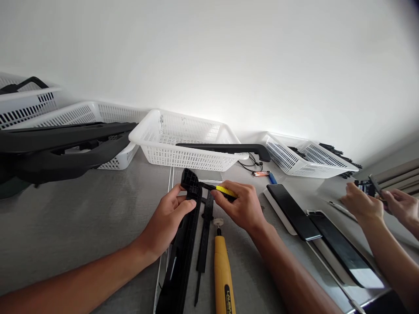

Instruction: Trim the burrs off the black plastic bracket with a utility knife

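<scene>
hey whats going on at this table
The person's left hand grips the upper end of a long black plastic part lying on the grey table. The right hand holds a small yellow-handled tool against that end. A yellow power tool and a slim black strip lie between the arms. White baskets line the wall. On the right, a co-worker's hands hold a small dark item.

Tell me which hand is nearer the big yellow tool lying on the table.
Right. The right hand, gripping a cutter, sits just beyond the tip of the yellow tool; the left hand is farther, across the black part.
</scene>
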`<state>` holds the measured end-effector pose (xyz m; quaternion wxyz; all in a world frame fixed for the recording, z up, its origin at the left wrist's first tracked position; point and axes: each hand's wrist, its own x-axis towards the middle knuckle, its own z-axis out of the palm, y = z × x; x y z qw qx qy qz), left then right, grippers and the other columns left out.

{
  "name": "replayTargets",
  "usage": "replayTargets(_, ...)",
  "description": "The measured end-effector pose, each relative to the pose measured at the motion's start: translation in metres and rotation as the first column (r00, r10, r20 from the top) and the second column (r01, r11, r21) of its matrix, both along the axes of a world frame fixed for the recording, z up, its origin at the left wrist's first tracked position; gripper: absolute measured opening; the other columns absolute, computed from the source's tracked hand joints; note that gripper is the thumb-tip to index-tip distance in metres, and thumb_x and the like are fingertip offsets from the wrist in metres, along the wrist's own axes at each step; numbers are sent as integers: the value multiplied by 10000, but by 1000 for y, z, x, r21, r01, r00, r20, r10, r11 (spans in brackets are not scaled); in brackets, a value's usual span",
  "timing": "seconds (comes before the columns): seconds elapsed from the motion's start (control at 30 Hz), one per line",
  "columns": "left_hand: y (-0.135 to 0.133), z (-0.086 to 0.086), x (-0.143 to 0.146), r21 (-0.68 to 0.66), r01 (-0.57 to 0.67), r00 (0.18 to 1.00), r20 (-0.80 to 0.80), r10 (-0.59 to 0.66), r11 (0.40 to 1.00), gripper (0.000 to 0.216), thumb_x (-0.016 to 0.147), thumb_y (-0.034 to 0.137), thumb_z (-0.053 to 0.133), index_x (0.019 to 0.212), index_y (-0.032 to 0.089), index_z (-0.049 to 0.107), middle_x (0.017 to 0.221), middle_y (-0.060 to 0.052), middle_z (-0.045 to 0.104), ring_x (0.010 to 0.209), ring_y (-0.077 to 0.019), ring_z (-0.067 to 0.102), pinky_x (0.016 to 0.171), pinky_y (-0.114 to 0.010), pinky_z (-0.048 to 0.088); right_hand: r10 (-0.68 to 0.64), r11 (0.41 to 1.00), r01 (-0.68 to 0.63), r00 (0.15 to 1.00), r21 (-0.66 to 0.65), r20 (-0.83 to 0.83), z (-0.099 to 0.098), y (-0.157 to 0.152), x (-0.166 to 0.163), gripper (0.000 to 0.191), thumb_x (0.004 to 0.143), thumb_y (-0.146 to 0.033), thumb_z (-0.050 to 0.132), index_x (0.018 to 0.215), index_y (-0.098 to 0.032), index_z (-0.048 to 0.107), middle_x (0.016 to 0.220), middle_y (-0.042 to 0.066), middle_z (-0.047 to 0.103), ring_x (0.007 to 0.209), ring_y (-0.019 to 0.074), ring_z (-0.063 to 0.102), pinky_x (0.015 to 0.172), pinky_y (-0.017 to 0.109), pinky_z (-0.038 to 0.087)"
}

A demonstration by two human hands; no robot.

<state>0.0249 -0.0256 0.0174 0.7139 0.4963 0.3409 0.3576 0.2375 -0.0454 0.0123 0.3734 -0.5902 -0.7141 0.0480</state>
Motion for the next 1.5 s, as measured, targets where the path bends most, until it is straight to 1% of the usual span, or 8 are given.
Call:
replayTargets(0.17, 0, 0, 0, -9, -18, 1000, 13, 18, 1000, 416, 866, 433, 693, 1201, 199, 615, 752, 26, 670, 641, -163, 610, 596, -254, 497, -31, 1000, 31, 999, -7, -12, 2, 1, 3, 353, 949, -414, 634, 692, -173, 652, 600, -27, 533, 567, 89, 432, 572, 239, 318)
replayTargets(0.43, 0, -3, 0, -16, -24, 1000, 16, 24, 1000, 418, 878, 429, 707, 1218, 201, 624, 768, 23, 680, 665, -170, 638, 605, -255, 506, 51, 998, -52, 998, -29, -34, 4, -2, 0, 331, 954, -418, 612, 726, -182, 656, 629, -10, 588, 587, 109, 479, 600, 246, 361)
replayTargets(0.63, 0, -6, 1, 23, 43, 999, -11, -43, 999, 466, 925, 475, 691, 1311, 228, 604, 1027, -45, 761, 854, -212, 710, 746, -304, 564, 95, 995, -95, 994, -14, -51, 2, -1, -4, 340, 1002, -425, 583, 793, -179, 689, 693, 2, 633, 639, 117, 534, 637, 241, 384)
replayTargets(0.83, 0, -8, 2, 168, 55, 991, -127, -34, 984, 404, 953, 472, 668, 1284, 241, 652, 1198, -68, 731, 951, -224, 705, 809, -315, 562, 11, 999, -13, 999, 30, 53, 3, -2, 0, 356, 999, -457, 590, 819, -185, 731, 714, 24, 676, 652, 132, 570, 655, 253, 382)
replayTargets(0.93, 0, -7, 2, 167, 35, 992, -126, -14, 985, 387, 946, 459, 675, 1271, 251, 661, 1318, -72, 694, 1009, -241, 712, 838, -331, 576, -9, 1000, 8, 996, 15, 88, 3, -2, 1, 381, 989, -487, 602, 792, -188, 733, 711, 26, 683, 645, 134, 575, 654, 256, 385)
replayTargets(1.23, 0, -3, 2, 97, 27, 999, -32, -24, 995, 455, 887, 457, 735, 1258, 208, 646, 1200, -110, 766, 1110, -308, 732, 946, -406, 580, -229, 972, 230, 973, 45, -28, -5, 7, 12, 451, 1015, -543, 555, 809, -180, 726, 698, 9, 667, 634, 135, 551, 624, 258, 358)
replayTargets(1.37, 3, -5, 2, 39, 32, 999, -1, -32, 999, 656, 824, 443, 780, 1373, 182, 532, 1157, -132, 778, 1023, -299, 757, 852, -381, 597, -138, 990, 140, 986, 15, -90, -9, 11, 8, 331, 1007, -422, 546, 880, -176, 727, 775, 8, 688, 702, 142, 589, 682, 255, 400)
replayTargets(1.5, 5, -6, 3, 12, -4, 999, 32, 4, 1000, 825, 790, 359, 783, 1497, 184, 395, 1159, -121, 771, 969, -262, 757, 804, -337, 588, -29, 999, 26, 991, -18, -134, -9, 11, -3, 183, 899, -262, 534, 882, -181, 697, 728, -14, 643, 652, 132, 540, 656, 252, 390)
